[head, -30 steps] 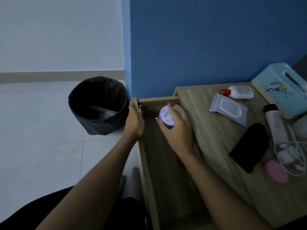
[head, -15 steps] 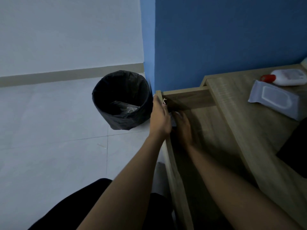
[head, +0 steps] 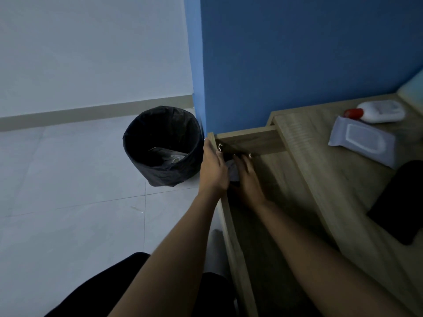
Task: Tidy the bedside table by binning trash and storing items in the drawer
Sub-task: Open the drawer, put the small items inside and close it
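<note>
The wooden drawer [head: 249, 143] stands pulled out from the bedside table [head: 343, 179]. My left hand [head: 212, 168] grips the drawer's front edge near its far corner. Low inside that far corner, my right hand [head: 248, 181] rests on a small round jar [head: 232, 169] with a pale lid, mostly hidden between my two hands. A black-lined trash bin [head: 162, 145] stands on the floor left of the drawer, with some pale scraps inside.
On the tabletop lie a grey wet-wipes pack [head: 361, 139], a white bottle with a red cap [head: 377, 112], a black object [head: 398, 200] at the right edge and a teal box corner [head: 412, 92]. The blue wall is behind; white tiled floor is left.
My right hand has gone from holding the jar above the drawer to down in its far corner. The view has swung left, so most tabletop items have left the frame.
</note>
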A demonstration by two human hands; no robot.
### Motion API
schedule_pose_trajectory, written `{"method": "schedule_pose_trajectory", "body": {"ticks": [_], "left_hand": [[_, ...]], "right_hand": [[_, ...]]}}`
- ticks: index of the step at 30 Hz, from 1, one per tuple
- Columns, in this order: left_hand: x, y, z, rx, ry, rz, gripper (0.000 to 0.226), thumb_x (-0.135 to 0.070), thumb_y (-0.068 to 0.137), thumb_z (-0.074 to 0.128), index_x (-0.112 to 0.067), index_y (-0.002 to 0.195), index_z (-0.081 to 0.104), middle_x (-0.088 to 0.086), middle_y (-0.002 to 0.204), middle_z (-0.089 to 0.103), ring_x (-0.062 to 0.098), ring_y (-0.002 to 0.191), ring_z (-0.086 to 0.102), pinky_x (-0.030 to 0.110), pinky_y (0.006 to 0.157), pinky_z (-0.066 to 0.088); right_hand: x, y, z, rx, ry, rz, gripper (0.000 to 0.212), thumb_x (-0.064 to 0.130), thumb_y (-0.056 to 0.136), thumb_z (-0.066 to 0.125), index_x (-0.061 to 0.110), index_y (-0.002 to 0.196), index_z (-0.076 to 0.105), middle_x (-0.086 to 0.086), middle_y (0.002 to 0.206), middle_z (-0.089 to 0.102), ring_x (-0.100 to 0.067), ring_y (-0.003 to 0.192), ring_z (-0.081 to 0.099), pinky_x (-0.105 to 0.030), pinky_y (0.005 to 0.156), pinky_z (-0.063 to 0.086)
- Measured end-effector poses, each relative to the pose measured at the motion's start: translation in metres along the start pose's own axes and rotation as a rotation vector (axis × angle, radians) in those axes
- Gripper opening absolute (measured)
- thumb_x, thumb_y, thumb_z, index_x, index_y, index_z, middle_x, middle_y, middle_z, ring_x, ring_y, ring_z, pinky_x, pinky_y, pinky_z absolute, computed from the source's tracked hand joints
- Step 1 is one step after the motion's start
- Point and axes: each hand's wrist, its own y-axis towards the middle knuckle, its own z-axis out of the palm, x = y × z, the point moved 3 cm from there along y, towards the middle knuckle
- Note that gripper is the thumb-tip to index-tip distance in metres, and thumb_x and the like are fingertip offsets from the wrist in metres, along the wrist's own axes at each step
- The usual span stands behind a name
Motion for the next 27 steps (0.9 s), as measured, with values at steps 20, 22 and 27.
{"method": "schedule_pose_trajectory", "body": {"ticks": [20, 22, 27], "left_hand": [[-0.009, 0.000, 0.002, 0.012, 0.067, -0.006, 0.057, -0.033, 0.103, 0.025, -0.016, 0.152, 0.003, 0.013, 0.157, 0.026, 0.034, 0.140, 0.034, 0.043, 0.113, 0.029], [-0.008, 0.000, 0.002, 0.010, 0.069, -0.001, 0.058, -0.033, 0.103, 0.025, -0.015, 0.153, 0.002, 0.012, 0.157, 0.025, 0.033, 0.140, 0.033, 0.043, 0.114, 0.028], [-0.005, 0.001, 0.002, 0.008, 0.064, 0.001, 0.058, -0.035, 0.102, 0.025, -0.017, 0.152, 0.002, 0.012, 0.157, 0.026, 0.033, 0.140, 0.034, 0.044, 0.114, 0.030]], "right_hand": [[-0.060, -0.031, -0.223, -0.360, -0.172, -0.049, 0.077, 0.032, 0.069, 0.081, 0.012, 0.135, 0.047, -0.011, 0.142, 0.047, -0.030, 0.134, 0.039, -0.046, 0.112, 0.030], [-0.078, -0.033, -0.236, -0.365, -0.210, -0.010, 0.082, 0.036, 0.067, 0.082, 0.014, 0.137, 0.045, -0.011, 0.140, 0.047, -0.031, 0.130, 0.043, -0.044, 0.108, 0.031], [-0.102, -0.034, -0.255, -0.357, -0.195, 0.080, 0.082, 0.056, 0.065, 0.076, 0.028, 0.135, 0.045, -0.004, 0.133, 0.050, -0.025, 0.118, 0.050, -0.043, 0.099, 0.043]]}}
